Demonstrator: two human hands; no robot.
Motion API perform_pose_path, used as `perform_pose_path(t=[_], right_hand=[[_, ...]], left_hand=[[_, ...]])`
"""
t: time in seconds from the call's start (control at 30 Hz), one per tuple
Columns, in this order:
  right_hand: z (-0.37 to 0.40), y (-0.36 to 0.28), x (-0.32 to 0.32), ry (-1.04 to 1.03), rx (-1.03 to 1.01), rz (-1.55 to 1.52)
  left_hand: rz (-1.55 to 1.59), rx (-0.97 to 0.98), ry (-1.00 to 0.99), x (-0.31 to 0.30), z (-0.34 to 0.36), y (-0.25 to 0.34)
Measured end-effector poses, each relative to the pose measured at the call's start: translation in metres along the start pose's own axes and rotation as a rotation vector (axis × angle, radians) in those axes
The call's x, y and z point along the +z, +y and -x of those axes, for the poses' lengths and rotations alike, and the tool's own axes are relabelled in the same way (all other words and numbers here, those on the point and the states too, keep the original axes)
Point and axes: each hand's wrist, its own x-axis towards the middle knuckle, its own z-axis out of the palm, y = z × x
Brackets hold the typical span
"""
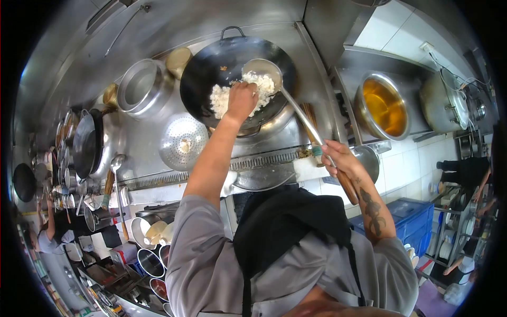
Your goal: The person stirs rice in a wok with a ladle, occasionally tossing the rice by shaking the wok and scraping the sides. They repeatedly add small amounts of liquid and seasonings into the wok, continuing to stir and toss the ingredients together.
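Observation:
A black wok (203,63) holds a mound of white rice (221,100). My left hand (243,101) is down in the wok, its fingers curled into the rice; the fingertips are partly hidden. My right hand (340,158) grips the long handle of a ladle (262,67) near its wooden end. The ladle's round bowl rests in the wok beside the rice, just beyond my left hand. A few brown bits lie on the wok's far inner wall.
A perforated strainer (177,150) and a steel pot (138,87) stand left of the wok. On the right is a basin of amber liquid (383,108). Another ladle (117,162) leans at the left counter edge. Other people are at both sides of the kitchen.

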Motion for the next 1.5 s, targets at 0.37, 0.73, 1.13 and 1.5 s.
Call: perform_pose_path(t=[0.37, 0.73, 1.13, 1.5], right_hand=[[0.009, -0.006, -0.004, -0.044, -0.025, -0.024], [0.013, -0.015, 0.004, -0.104, -0.194, 0.262], [-0.017, -0.007, 0.011, -0.114, -0.261, 0.307], [0.011, -0.017, -0.006, -0.031, -0.209, 0.495]], left_hand=[[0.135, 0.055, 0.186, -0.026, -0.003, -0.008], [0.16, -0.487, 0.077, -0.099, 0.158, -0.011], [0.074, -0.678, 0.016, -0.113, 0.15, -0.008], [0.071, -0.396, 0.189, -0.098, 0.09, -0.012]])
